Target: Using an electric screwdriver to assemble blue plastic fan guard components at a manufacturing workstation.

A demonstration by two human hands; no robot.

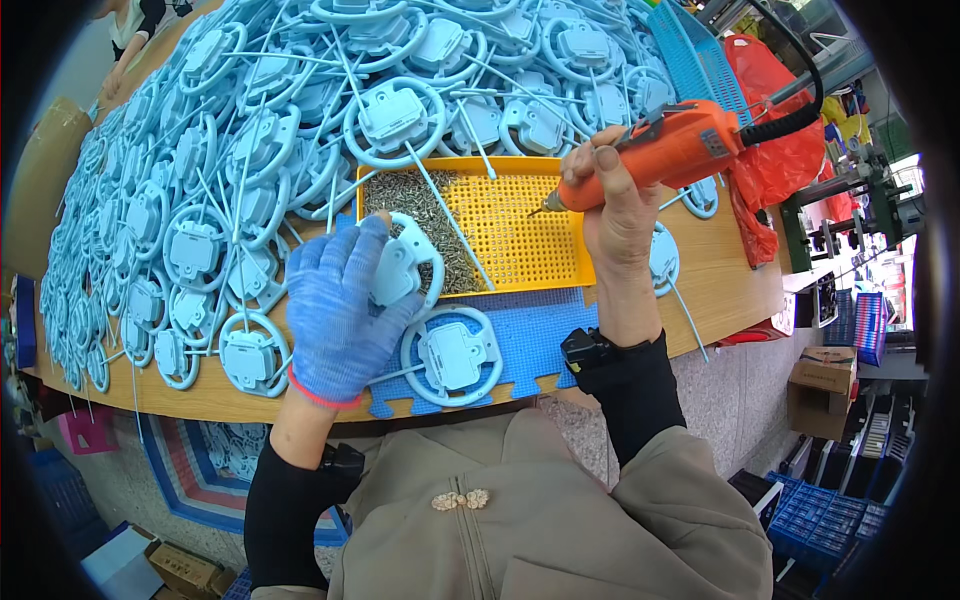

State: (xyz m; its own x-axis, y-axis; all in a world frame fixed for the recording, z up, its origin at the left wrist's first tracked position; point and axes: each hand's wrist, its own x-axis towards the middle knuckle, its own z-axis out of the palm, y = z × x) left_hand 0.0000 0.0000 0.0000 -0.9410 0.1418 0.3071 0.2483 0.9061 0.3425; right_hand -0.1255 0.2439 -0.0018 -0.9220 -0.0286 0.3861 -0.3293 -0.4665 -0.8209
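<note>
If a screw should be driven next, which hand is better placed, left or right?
Probably the right hand: it grips the orange electric screwdriver, whose bit points leftward, roughly toward the light-blue wheel-shaped part. The gloved left hand holds that part and seems better suited to steadying it.

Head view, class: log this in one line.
left hand: holds blue wheel-shaped part | right hand: holds orange screwdriver | yellow tray: screws at left

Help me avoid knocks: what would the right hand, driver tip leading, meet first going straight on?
Likely the pale-blue rod slanting across the yellow tray, left of the orange driver in the right hand; the tip's height is unclear, so it might pass above.
</note>
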